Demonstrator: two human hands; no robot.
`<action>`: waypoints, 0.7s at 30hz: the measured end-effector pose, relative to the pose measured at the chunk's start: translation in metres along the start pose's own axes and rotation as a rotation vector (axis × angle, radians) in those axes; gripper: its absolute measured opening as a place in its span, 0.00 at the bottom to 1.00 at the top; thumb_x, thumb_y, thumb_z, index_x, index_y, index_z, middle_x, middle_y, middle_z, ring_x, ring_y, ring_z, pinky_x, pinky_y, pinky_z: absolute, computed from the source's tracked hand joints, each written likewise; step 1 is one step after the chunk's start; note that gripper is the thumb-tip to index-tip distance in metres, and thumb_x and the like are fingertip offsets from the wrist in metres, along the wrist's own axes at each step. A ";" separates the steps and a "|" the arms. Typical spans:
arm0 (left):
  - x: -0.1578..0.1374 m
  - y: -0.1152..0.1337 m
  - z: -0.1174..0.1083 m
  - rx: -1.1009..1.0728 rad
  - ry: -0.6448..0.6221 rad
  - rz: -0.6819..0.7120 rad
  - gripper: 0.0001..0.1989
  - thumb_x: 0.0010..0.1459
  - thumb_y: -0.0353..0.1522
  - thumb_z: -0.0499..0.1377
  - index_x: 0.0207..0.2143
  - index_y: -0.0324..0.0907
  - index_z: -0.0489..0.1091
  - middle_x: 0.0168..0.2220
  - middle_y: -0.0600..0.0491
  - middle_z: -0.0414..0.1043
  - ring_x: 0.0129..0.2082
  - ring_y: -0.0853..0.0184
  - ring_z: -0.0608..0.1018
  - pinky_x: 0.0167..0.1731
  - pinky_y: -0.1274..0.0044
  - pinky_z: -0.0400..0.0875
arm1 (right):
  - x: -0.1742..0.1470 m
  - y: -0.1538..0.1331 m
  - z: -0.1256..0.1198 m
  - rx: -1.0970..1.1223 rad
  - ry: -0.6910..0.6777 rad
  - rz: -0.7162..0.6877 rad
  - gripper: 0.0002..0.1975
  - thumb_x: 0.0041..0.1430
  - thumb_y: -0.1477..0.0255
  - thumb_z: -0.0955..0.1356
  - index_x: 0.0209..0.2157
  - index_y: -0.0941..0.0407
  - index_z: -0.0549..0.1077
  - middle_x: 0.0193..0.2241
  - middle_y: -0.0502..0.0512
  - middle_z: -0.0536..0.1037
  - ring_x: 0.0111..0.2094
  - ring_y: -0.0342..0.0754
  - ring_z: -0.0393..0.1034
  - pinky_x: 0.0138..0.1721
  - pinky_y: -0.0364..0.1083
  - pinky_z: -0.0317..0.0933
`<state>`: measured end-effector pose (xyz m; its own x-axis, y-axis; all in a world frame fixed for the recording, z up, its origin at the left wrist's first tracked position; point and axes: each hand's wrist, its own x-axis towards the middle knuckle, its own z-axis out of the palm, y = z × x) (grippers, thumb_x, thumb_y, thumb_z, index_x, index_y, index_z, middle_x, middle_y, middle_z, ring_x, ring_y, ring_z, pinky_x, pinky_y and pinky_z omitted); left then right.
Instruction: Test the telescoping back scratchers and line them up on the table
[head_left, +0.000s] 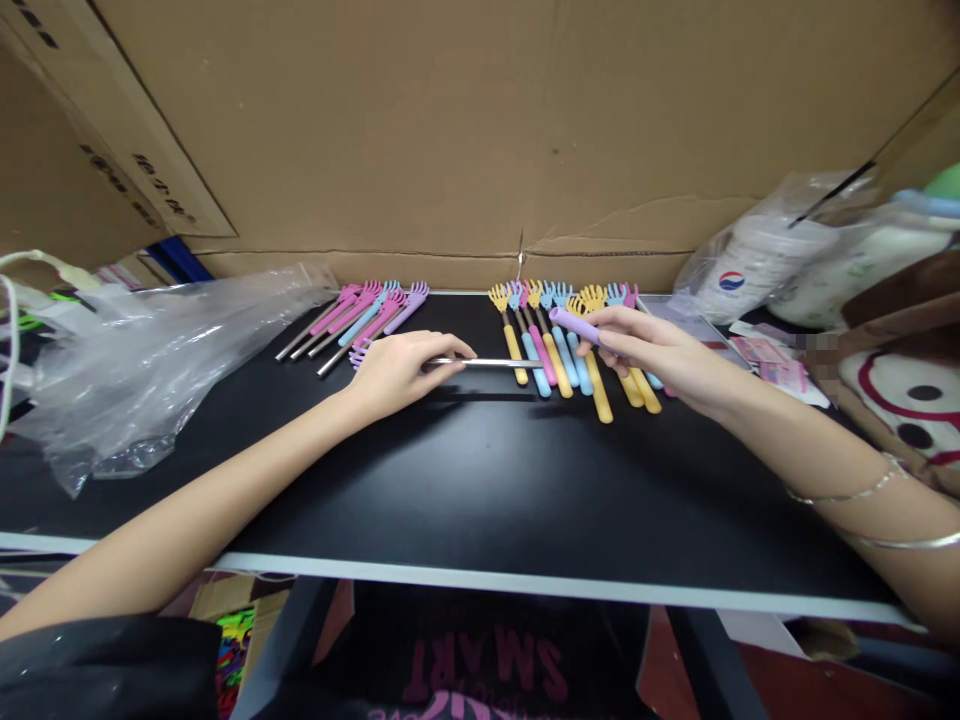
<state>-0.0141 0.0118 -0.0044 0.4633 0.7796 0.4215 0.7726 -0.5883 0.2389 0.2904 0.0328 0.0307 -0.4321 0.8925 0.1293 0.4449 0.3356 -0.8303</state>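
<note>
My left hand (405,368) is closed on a back scratcher; its bare metal rod (502,363) points right and its purple claw (360,354) shows behind the hand. Between the fingers of my right hand (652,350) is a purple handle sleeve (574,325), its hollow end facing left. The rod and the sleeve are apart. Beyond the right hand lie several back scratchers with yellow, blue and pink handles (556,362). Past the left hand lie several more with pink, blue and purple claws (367,310) and bare metal rods.
A clear plastic bag (165,350) lies on the left of the black table (480,500). On the right stand a bagged white cup (757,265) and a plush item (907,390). A cardboard wall (450,130) rises behind. Below the table sits a box of colourful pieces (234,645).
</note>
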 end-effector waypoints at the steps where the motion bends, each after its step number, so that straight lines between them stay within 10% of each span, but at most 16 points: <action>1: 0.000 0.000 -0.001 -0.007 0.011 -0.022 0.10 0.61 0.38 0.54 0.42 0.48 0.73 0.37 0.58 0.76 0.31 0.72 0.74 0.30 0.82 0.61 | 0.001 0.000 0.000 -0.010 0.010 0.008 0.20 0.54 0.54 0.65 0.42 0.53 0.72 0.34 0.53 0.74 0.29 0.43 0.62 0.26 0.43 0.57; 10: 0.002 0.002 -0.006 -0.046 0.102 -0.054 0.12 0.60 0.39 0.54 0.41 0.46 0.73 0.35 0.55 0.75 0.31 0.71 0.73 0.31 0.81 0.63 | 0.007 0.016 0.001 -0.117 0.084 0.004 0.21 0.50 0.51 0.68 0.36 0.53 0.74 0.39 0.55 0.76 0.42 0.50 0.68 0.44 0.49 0.61; 21: 0.000 0.005 -0.008 -0.073 0.140 -0.019 0.12 0.60 0.39 0.55 0.40 0.46 0.74 0.36 0.54 0.76 0.32 0.70 0.74 0.32 0.80 0.65 | 0.000 0.010 0.015 -0.154 0.138 -0.012 0.21 0.50 0.51 0.67 0.37 0.54 0.74 0.37 0.55 0.76 0.39 0.50 0.69 0.42 0.50 0.62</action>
<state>-0.0132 0.0072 0.0038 0.3799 0.7561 0.5328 0.7446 -0.5918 0.3089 0.2832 0.0321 0.0146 -0.3315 0.9174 0.2202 0.5598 0.3791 -0.7368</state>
